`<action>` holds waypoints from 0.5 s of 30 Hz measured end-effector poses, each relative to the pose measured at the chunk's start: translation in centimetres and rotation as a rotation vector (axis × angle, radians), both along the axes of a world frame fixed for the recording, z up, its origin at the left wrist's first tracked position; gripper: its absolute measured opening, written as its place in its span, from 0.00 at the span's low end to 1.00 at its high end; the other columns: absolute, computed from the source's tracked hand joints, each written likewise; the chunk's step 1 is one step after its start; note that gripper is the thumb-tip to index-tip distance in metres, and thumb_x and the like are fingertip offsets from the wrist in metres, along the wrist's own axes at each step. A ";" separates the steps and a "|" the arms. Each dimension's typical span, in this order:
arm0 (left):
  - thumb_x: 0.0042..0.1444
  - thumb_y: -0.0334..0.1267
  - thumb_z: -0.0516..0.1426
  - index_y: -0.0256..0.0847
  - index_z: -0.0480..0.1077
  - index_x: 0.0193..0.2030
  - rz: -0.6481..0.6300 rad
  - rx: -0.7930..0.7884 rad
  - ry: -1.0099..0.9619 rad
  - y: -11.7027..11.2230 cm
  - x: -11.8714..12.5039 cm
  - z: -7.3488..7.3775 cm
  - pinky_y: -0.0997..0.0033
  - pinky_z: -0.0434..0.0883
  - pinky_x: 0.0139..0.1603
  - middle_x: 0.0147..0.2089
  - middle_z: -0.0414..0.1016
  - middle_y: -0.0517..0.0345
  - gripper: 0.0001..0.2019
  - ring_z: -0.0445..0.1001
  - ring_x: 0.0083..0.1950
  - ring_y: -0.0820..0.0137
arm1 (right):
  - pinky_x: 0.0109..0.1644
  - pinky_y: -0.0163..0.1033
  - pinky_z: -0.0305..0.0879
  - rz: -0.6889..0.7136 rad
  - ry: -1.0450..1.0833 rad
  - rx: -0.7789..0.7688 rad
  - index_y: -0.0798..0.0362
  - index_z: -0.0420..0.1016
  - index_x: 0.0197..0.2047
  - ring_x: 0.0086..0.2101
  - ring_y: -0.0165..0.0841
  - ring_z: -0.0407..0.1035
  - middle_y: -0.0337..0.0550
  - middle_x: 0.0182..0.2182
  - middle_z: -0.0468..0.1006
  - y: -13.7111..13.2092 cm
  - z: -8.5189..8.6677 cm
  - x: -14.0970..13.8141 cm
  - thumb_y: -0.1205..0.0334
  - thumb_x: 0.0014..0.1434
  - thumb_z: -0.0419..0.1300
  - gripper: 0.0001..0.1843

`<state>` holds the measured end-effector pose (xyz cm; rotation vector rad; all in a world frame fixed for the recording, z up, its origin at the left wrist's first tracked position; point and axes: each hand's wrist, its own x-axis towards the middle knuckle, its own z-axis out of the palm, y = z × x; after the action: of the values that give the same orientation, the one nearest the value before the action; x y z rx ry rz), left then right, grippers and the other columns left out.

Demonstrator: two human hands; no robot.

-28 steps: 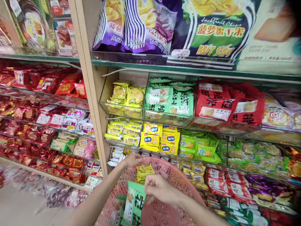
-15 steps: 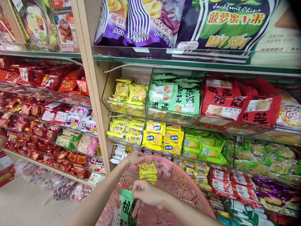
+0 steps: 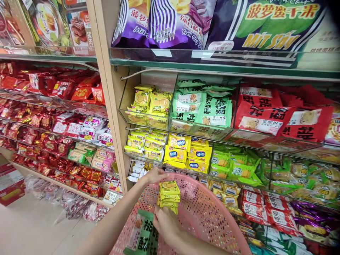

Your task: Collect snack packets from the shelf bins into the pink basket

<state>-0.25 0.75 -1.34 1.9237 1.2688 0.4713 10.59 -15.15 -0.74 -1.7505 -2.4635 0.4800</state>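
Observation:
My left hand [image 3: 156,176] is closed over the far left rim of a pink perforated plastic basket [image 3: 220,212]. Inside the basket, my right hand [image 3: 166,221] is closed at the near end of a stack of yellow biscuit packets [image 3: 169,193]; its fingertips are partly hidden. Just left of this hand, a green snack packet [image 3: 143,232] with black characters leans in the basket, close to my fingers.
Ahead, clear shelf bins hold yellow packets [image 3: 160,102], green packets [image 3: 217,109] and red packets [image 3: 265,118]. Lower rows of wrapped snacks [image 3: 174,154] stand just behind the basket. A wooden upright [image 3: 113,106] divides the shelves. Bagged goods [image 3: 71,202] lie on the floor at left.
My right hand has left the green packet's top edge and turned toward the yellow stack. The green packet has settled lower and tilts more. The left hand stays at the rim.

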 end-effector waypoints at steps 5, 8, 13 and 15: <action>0.46 0.63 0.53 0.36 0.74 0.29 -0.004 0.025 -0.023 0.3 -0.1 -0.2 0.78 0.56 0.27 0.21 0.63 0.64 0.28 0.60 0.27 0.75 | 0.31 0.40 0.68 0.116 -0.149 0.135 0.53 0.69 0.49 0.32 0.42 0.75 0.49 0.34 0.79 -1.4 0.4 -0.5 0.66 0.60 0.49 0.15; 0.46 0.63 0.52 0.36 0.73 0.26 -0.001 0.045 -0.030 0.4 0.0 -0.2 0.78 0.56 0.27 0.21 0.62 0.65 0.27 0.58 0.27 0.75 | 0.27 0.41 0.69 0.405 -0.167 0.304 0.54 0.64 0.53 0.29 0.40 0.74 0.50 0.42 0.76 -2.6 -0.5 -1.4 0.49 0.56 0.56 0.25; 0.46 0.63 0.52 0.36 0.71 0.24 -0.003 0.071 -0.009 0.5 0.1 0.1 0.78 0.55 0.27 0.21 0.60 0.65 0.28 0.56 0.26 0.76 | 0.23 0.40 0.70 0.470 -0.205 0.460 0.56 0.64 0.51 0.28 0.37 0.72 0.55 0.47 0.72 -3.8 -4.2 -3.2 0.46 0.51 0.61 0.29; 0.46 0.63 0.52 0.36 0.72 0.25 0.003 0.061 0.007 0.4 0.1 0.4 0.78 0.54 0.27 0.21 0.60 0.65 0.28 0.56 0.26 0.76 | 0.23 0.42 0.70 0.432 -0.185 0.463 0.57 0.64 0.50 0.28 0.39 0.72 0.54 0.44 0.72 -3.5 -5.2 -3.5 0.41 0.46 0.63 0.35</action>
<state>-0.16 1.15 -0.92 1.9752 1.2755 0.5106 7.09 -18.65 -5.94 -1.1343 -2.7857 -0.2357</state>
